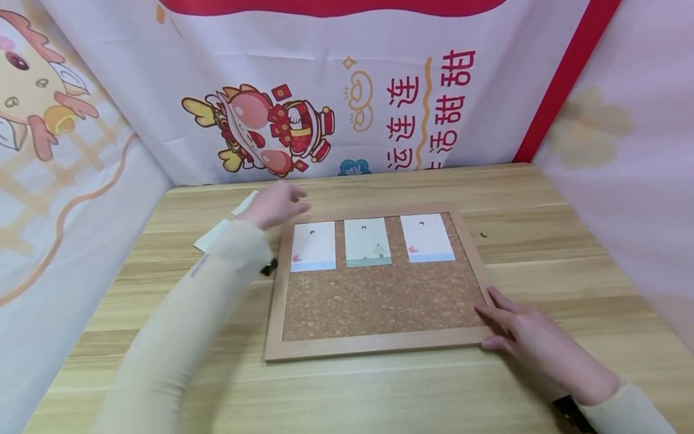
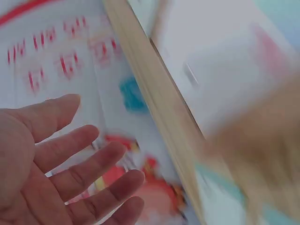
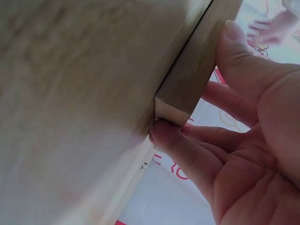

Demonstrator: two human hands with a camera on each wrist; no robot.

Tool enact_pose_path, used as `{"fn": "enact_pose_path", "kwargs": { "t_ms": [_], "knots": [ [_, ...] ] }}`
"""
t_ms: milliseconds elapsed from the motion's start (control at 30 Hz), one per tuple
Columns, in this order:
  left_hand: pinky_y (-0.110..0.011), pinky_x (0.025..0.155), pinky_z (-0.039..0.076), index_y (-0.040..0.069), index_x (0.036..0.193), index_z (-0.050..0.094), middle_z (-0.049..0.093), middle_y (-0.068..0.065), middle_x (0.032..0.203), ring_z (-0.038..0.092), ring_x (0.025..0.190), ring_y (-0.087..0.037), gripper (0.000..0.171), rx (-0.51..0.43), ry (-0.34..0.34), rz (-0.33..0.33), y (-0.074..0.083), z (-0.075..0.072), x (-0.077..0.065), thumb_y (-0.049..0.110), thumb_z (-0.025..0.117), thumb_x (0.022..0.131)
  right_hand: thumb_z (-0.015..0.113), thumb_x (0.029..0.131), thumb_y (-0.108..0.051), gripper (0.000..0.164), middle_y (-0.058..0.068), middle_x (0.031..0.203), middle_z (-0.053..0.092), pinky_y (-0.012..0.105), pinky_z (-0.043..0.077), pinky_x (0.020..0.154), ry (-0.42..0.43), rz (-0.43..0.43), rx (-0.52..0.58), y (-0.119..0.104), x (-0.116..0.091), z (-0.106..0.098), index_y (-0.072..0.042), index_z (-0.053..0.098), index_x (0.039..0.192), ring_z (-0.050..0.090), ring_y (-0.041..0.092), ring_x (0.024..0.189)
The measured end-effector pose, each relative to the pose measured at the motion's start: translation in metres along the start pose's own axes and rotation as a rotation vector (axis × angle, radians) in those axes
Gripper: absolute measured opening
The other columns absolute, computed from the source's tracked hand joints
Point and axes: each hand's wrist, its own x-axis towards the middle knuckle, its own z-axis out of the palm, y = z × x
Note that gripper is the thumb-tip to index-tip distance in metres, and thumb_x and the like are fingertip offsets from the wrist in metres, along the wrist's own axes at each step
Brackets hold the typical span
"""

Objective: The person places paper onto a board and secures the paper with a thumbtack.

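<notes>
A cork board [image 1: 379, 301] with a light wooden frame [image 1: 374, 345] lies on the table. Three small cards are pinned in a row along its upper half: a white card [image 1: 314, 253] at left, a pale green card [image 1: 367, 248] in the middle and another white card [image 1: 429, 244] at right. Each has a silver pushpin near its top. My left hand [image 1: 275, 205], its fingers spread and holding nothing in the left wrist view, hovers by the board's upper left corner. With thumb and fingers my right hand [image 3: 243, 136] grips the frame's lower right corner.
Pale paper cards [image 1: 211, 236] lie left of the board, partly hidden by my left forearm. A loose pushpin [image 1: 484, 235] sits on the wooden table [image 1: 542, 241] beyond the board's right side. Printed cloth [image 1: 303, 54] hangs around the table's back and sides.
</notes>
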Motion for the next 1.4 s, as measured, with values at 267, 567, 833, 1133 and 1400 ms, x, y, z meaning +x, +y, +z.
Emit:
{"fn": "enact_pose_path", "kwargs": {
  "t_ms": [267,567,833,1133,1400],
  "knots": [
    [-0.058,0.096,0.043,0.001,0.138,0.055,0.059,-0.026,0.130,0.055,0.118,-0.042,0.057,0.026,0.006,-0.102,-0.110,-0.029,-0.045,0.043,0.058,0.099,0.083,0.077,-0.024,0.061,0.039,0.139,0.043,0.053,0.053,0.081,-0.017,0.036,0.001,-0.004,0.001,0.001,0.004,0.063,0.128,0.061,0.051,0.104],
    [-0.062,0.099,0.038,-0.007,0.141,0.048,0.050,-0.033,0.136,0.048,0.123,-0.050,0.077,0.055,-0.032,-0.200,-0.172,-0.045,-0.078,0.055,0.057,0.096,0.082,0.077,-0.022,0.062,0.038,0.139,0.044,0.055,0.053,0.078,-0.020,0.070,-0.007,-0.006,-0.002,0.000,0.003,0.062,0.130,0.063,0.050,0.101],
    [-0.065,0.103,0.031,-0.010,0.141,0.042,0.040,-0.039,0.140,0.037,0.128,-0.055,0.091,0.115,-0.037,-0.289,-0.194,-0.028,-0.078,0.059,0.066,0.087,0.084,0.075,-0.020,0.062,0.039,0.136,0.046,0.052,0.055,0.073,0.023,0.024,-0.025,-0.004,-0.002,0.003,0.003,0.063,0.129,0.066,0.049,0.094],
    [-0.055,0.089,0.043,-0.014,0.119,0.052,0.057,-0.031,0.116,0.053,0.100,-0.042,0.078,0.070,-0.002,-0.329,-0.192,-0.018,-0.075,0.051,0.077,0.082,0.083,0.074,-0.022,0.063,0.039,0.135,0.046,0.051,0.055,0.072,0.026,0.017,-0.029,-0.004,-0.001,0.005,0.004,0.063,0.128,0.067,0.049,0.090],
    [-0.044,0.080,0.046,-0.008,0.119,0.054,0.059,-0.026,0.112,0.056,0.096,-0.035,0.055,-0.106,0.091,-0.321,-0.198,-0.019,-0.082,0.034,0.073,0.090,0.082,0.076,-0.020,0.062,0.040,0.137,0.044,0.054,0.055,0.073,0.013,0.034,-0.015,-0.006,0.000,0.004,0.003,0.062,0.130,0.065,0.051,0.093]
  ]
}}
